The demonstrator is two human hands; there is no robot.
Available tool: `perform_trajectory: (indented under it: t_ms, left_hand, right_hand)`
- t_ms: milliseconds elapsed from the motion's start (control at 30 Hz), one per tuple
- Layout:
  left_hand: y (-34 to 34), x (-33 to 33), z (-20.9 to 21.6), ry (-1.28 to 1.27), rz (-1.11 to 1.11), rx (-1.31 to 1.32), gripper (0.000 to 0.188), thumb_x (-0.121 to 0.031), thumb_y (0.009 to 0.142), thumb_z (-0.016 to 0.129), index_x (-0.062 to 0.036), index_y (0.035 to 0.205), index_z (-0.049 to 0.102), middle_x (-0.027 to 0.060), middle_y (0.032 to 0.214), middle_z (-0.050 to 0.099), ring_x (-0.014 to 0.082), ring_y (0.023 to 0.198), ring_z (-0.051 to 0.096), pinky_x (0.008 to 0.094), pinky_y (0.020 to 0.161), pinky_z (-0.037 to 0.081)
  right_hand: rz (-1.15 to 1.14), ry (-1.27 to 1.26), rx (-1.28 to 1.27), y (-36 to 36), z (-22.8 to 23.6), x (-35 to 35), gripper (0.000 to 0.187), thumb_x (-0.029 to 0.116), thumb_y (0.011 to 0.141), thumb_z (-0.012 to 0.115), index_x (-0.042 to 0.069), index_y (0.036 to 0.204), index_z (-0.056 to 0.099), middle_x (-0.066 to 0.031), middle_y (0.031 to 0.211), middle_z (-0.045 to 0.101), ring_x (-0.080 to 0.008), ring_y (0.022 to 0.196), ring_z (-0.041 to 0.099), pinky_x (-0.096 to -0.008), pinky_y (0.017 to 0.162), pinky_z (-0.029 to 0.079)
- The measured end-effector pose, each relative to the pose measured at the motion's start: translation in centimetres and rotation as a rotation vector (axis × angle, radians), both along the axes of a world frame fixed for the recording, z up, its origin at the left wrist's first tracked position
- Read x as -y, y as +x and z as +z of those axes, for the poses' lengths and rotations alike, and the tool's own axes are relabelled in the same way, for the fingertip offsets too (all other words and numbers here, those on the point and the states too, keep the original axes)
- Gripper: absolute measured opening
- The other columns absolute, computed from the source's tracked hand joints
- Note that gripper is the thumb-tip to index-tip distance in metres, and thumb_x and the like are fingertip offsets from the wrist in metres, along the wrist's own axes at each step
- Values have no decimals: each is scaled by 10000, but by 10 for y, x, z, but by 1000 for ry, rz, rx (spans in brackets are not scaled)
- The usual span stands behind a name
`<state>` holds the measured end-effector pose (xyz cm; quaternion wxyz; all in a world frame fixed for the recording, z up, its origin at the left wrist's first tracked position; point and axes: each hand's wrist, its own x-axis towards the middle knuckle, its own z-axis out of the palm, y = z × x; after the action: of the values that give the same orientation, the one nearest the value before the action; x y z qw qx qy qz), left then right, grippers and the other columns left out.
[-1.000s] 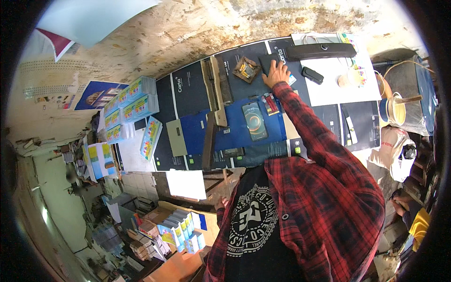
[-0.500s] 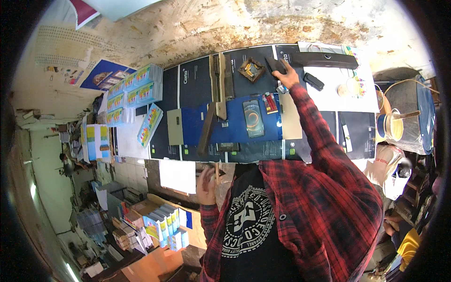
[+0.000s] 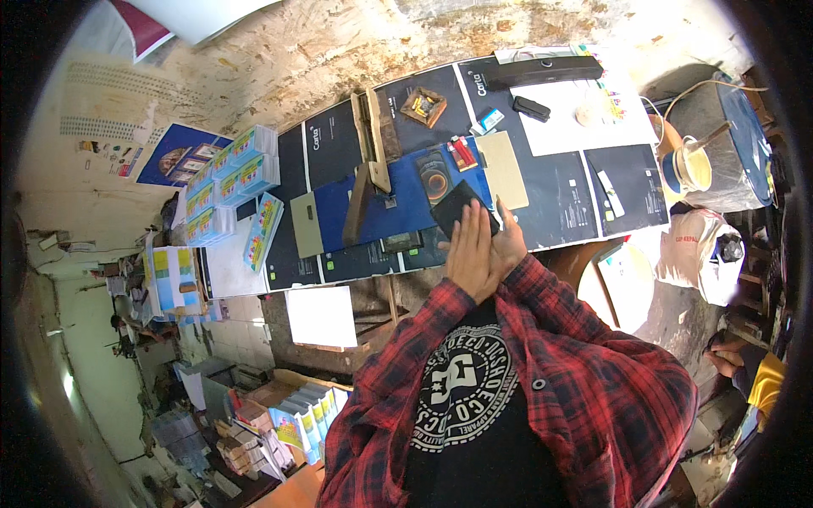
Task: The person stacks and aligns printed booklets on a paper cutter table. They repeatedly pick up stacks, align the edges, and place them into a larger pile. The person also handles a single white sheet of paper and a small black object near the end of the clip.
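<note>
Both hands meet at the table (image 3: 542,195) edge: the left hand (image 3: 468,254) lies flat against a black phone (image 3: 461,207), the right hand (image 3: 511,244) cupping it from behind. A firm two-sided hold should keep it steady above the clutter.

We see a tabletop (image 3: 555,199) covered with dark sheets, carrying a wooden block (image 3: 357,213), a tan card (image 3: 502,169), a long black bar (image 3: 542,71) and booklet stacks (image 3: 233,178).

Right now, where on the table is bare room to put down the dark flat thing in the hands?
Free: the dark sheet between the tan card and white strip. Crowded: around the wooden blocks and small box.
</note>
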<state>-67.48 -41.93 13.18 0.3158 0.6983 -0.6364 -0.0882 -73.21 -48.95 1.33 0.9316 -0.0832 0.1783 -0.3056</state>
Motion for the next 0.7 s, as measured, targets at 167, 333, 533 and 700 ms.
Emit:
perform_trajectory:
  t_ms: [167, 333, 533, 700]
  left_hand:
    - [3, -93, 7, -11, -104, -439, 546, -384, 928, 505, 41, 1269, 506, 239, 1285, 521, 389, 1223, 478, 417, 1013, 384]
    - [39, -170, -20, -226, 678, -327, 405, -278, 976, 429, 22, 1241, 489, 223, 1239, 496, 367, 1082, 521, 413, 921, 416]
    - [-12, -273, -71, -352, 592, -141, 420, -367, 962, 414, 0, 1135, 523, 183, 1141, 524, 364, 1065, 506, 460, 923, 391]
    - [-39, -293, -72, -405, 659, -370, 456, -407, 962, 383, 1, 1099, 534, 175, 1148, 529, 346, 1083, 504, 450, 946, 384]
  right_hand:
    - [240, -19, 50, -22, 61, -30, 488, 371, 952, 397, 65, 1329, 443, -167, 1230, 562, -315, 1091, 572, -481, 929, 463]
    - [592, -576, -155, -6, 69, -164, 599, 406, 938, 494, 1, 1370, 397, -136, 1418, 390, -211, 1278, 391, -361, 1064, 321]
    - [663, -558, -395, -20, 71, -266, 660, 527, 971, 373, 31, 1406, 363, -130, 1358, 460, -185, 1251, 405, -300, 1061, 296]
    - [694, -606, -413, -40, 54, -300, 504, 512, 977, 375, 71, 1158, 538, -37, 1105, 541, -116, 1034, 482, -256, 892, 392]
